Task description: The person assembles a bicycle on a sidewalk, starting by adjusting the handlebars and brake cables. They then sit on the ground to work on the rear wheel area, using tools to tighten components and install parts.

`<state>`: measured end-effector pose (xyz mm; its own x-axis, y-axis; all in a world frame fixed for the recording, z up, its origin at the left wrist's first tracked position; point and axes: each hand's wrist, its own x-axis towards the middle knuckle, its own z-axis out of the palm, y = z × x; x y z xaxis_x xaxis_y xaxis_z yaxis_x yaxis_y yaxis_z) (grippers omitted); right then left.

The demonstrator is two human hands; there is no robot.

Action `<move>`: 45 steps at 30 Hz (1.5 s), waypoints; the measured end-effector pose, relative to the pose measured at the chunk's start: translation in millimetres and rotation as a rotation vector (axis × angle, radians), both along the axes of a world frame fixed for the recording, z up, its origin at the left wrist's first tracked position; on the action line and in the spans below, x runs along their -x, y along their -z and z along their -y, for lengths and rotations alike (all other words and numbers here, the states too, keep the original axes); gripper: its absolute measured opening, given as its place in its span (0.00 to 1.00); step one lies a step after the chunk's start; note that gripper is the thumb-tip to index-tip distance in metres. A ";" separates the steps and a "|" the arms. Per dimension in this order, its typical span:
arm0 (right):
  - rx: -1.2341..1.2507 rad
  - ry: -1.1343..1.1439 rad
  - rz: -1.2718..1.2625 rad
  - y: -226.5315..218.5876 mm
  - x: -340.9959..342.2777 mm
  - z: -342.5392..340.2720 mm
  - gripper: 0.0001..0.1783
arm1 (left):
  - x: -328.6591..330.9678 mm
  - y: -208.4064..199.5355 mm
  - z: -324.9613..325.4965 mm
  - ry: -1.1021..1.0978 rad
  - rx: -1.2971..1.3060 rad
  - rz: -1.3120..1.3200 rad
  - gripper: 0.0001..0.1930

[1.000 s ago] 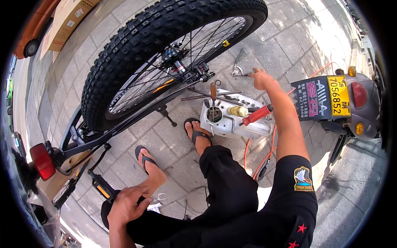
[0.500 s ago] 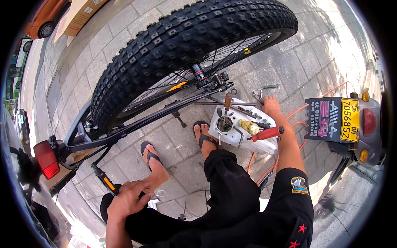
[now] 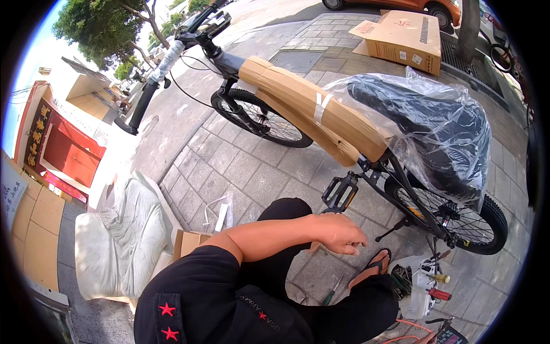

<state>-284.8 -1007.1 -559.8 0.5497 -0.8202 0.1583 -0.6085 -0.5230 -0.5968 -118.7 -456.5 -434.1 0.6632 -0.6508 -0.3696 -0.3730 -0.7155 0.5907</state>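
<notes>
My left hand (image 3: 341, 232) hangs with its fingers curled in, its forearm reaching across over my bent left knee. Whether anything small is between its fingertips, I cannot make out. Just beyond it is the black pedal (image 3: 341, 192) of a bicycle, which has cardboard wrapping (image 3: 309, 103) round its frame and clear plastic (image 3: 424, 126) over its saddle. No part of my right hand can be made out. A white tool holder (image 3: 423, 284) with a red-handled screwdriver (image 3: 439, 294) stands beside my sandalled right foot (image 3: 369, 272).
A green-handled screwdriver (image 3: 329, 297) lies on the paving by my legs. The bicycle's kickstand (image 3: 395, 229) slants down near my foot. Beside me on the left is a pale crumpled cushion (image 3: 123, 235). A cardboard box (image 3: 404, 40) lies farther off, with an orange hose (image 3: 409, 323) at lower right.
The view has swung left, bringing the handlebar and whole bicycle into sight. My left hand, earlier on my knee, now hangs beyond it. My right hand, earlier at the tools, has left view.
</notes>
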 end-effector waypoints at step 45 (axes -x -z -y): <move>-1.592 -1.124 0.414 -179.5 -105.1 -376.3 0.12 | 67.6 9.8 -39.5 -0.758 1.002 -0.269 0.12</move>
